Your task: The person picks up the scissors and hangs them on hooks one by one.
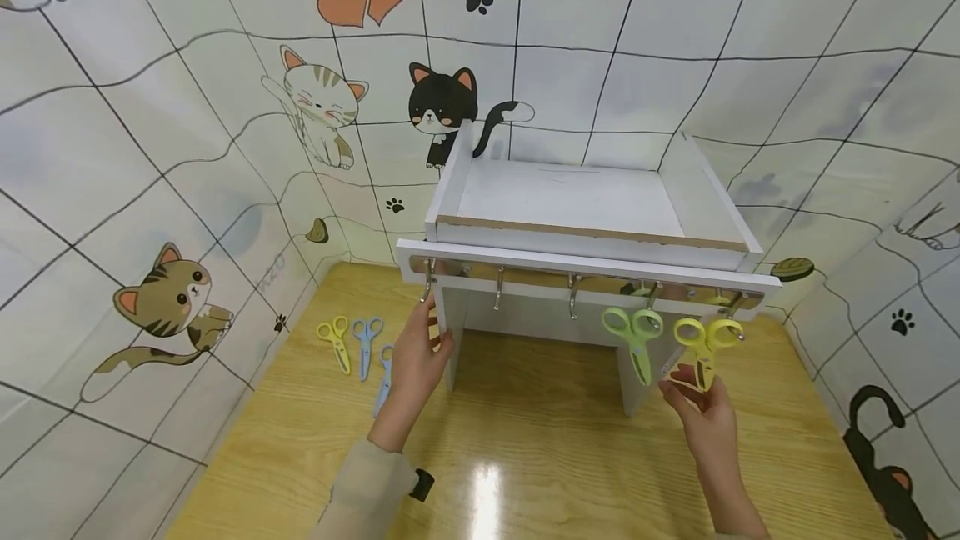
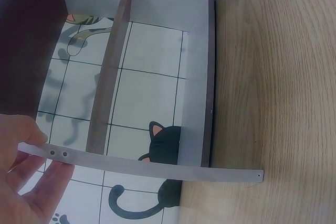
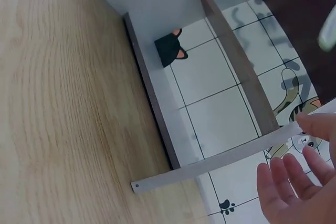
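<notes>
A white shelf unit (image 1: 675,248) with a row of metal hooks (image 1: 498,288) along its front stands on the wooden table. My left hand (image 1: 412,365) pinches the front edge of its left side panel (image 2: 157,169), thumb inside and fingers outside. At the right side panel (image 3: 220,163), my right hand (image 1: 708,427) has its thumb against the edge, while its extended fingers (image 3: 283,179) stay apart from it. Green scissors (image 1: 637,340) and yellow scissors (image 1: 705,344) hang from the two rightmost hooks, the yellow pair just in front of my right fingertips.
Left of the shelf unit lie yellow scissors (image 1: 340,348) and blue scissors (image 1: 365,352), plus a second blue pair (image 1: 384,386) partly behind my left wrist. Sheeting printed with cats (image 1: 585,98) encloses the wooden table (image 1: 555,465) at the back and both sides.
</notes>
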Tool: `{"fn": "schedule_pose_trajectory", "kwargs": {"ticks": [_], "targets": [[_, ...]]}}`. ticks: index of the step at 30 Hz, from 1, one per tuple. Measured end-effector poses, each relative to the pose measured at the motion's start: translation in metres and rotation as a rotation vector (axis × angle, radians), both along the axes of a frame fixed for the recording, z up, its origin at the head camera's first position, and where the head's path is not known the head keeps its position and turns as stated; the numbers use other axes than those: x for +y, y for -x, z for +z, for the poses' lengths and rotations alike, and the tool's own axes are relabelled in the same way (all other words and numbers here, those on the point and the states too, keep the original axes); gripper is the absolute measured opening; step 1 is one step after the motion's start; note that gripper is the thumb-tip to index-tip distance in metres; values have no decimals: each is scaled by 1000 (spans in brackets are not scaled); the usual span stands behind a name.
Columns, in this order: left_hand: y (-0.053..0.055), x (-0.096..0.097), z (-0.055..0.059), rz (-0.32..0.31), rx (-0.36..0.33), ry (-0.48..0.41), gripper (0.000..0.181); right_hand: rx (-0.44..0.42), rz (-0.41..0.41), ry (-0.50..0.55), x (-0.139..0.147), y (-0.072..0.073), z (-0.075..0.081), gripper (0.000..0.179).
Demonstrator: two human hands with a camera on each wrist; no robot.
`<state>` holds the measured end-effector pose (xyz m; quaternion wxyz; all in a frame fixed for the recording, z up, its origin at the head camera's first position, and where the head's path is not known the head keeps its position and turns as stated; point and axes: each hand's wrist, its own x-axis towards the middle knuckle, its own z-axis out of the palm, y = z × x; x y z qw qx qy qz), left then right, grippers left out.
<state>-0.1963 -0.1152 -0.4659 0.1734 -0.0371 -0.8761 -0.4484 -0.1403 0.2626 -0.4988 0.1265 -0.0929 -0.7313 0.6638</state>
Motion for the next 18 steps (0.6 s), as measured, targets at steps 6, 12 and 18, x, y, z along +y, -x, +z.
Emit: {"fn": "schedule_pose_trajectory", "kwargs": {"ticks": [6,12,18], "targets": [[-1,1,-1,-2,5,-9,58,7,33,-196,-1,10,-1,44],[0,2,0,-6,0,-3,58,-8,70,-285,-2,14,-5,49],[0,-3,1,-35,-1,-33,57,12,47,-479,-4,21,-10,43]]}}
